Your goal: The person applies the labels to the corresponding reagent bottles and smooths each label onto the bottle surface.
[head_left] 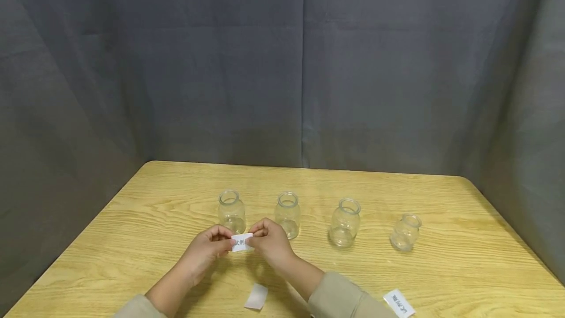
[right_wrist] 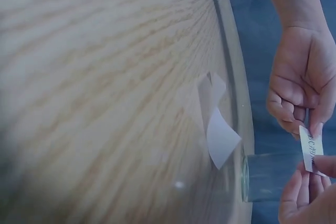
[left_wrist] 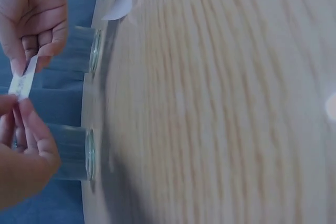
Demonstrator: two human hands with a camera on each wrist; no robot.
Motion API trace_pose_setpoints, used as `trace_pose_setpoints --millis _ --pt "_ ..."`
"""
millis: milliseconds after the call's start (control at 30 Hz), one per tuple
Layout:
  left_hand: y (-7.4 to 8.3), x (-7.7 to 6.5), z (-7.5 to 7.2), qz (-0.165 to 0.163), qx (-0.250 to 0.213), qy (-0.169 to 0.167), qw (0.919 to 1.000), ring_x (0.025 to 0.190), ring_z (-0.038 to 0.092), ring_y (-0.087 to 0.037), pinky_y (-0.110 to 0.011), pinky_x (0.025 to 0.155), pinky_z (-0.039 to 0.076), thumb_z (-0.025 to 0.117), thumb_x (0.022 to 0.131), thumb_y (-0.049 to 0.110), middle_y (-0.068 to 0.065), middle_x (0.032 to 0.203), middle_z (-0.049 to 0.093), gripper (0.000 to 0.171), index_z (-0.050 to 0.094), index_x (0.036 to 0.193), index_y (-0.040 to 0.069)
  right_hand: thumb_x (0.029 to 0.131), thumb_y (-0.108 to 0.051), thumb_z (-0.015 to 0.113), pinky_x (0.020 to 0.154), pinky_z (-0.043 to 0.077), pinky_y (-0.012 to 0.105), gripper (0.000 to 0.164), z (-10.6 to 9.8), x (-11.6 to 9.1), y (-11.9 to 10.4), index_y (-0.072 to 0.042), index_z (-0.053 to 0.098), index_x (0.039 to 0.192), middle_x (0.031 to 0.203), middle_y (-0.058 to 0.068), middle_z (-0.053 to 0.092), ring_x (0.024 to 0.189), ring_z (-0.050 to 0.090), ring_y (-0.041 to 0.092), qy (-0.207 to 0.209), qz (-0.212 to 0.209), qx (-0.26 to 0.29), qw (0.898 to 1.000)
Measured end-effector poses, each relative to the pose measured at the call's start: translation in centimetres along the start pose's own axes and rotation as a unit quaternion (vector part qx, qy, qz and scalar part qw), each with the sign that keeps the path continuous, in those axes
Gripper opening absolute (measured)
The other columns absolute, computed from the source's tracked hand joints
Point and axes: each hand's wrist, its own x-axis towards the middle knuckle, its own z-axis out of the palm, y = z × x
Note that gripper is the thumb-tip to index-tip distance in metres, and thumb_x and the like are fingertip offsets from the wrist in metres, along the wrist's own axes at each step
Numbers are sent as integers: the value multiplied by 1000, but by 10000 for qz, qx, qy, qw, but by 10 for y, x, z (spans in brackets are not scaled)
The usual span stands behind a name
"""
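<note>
white rectangular paper label (head_left: 241,245) in left hand (head_left: 209,246) and right hand (head_left: 271,244)

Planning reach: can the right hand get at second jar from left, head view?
Likely yes: the jar stands just beyond the right hand, nothing visible between; but that hand pinches the white label.

Left of the smallest jar (head_left: 405,232) I read 试剂 on a held label (head_left: 241,243); the loose label (head_left: 399,303) in front of that jar shows 试剂, then a blurred character.
</note>
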Motion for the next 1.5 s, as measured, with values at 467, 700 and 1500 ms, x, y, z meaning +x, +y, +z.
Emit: trace_pose_setpoints --millis 467,700,1500 --pt "-6 10 -3 -321 98 1120 9931 81 47 -19 -32 77 39 57 81 8 -8 88 50 20 51 94 -5 74 6 59 54 37 21 8 15 22 9 3 52 76 67 3 46 59 41 12 460 359 -63 9983" --pt "-4 11 -4 -269 236 1264 9913 85 46 -20 -33 79 39 57 82 12 -8 92 49 23 51 95 -5 74 7 58 55 40 20 8 19 27 10 3 52 76 69 3 48 61 44 12 557 299 -282 9976" --pt "-10 20 -9 -224 587 1555 9858 89 44 -24 -32 73 35 57 83 16 -9 96 52 22 52 96 -1 73 1 62 41 28 17 8 28 35 6 -2 55 71 65 1 50 49 35 8 1062 308 -911 9897"
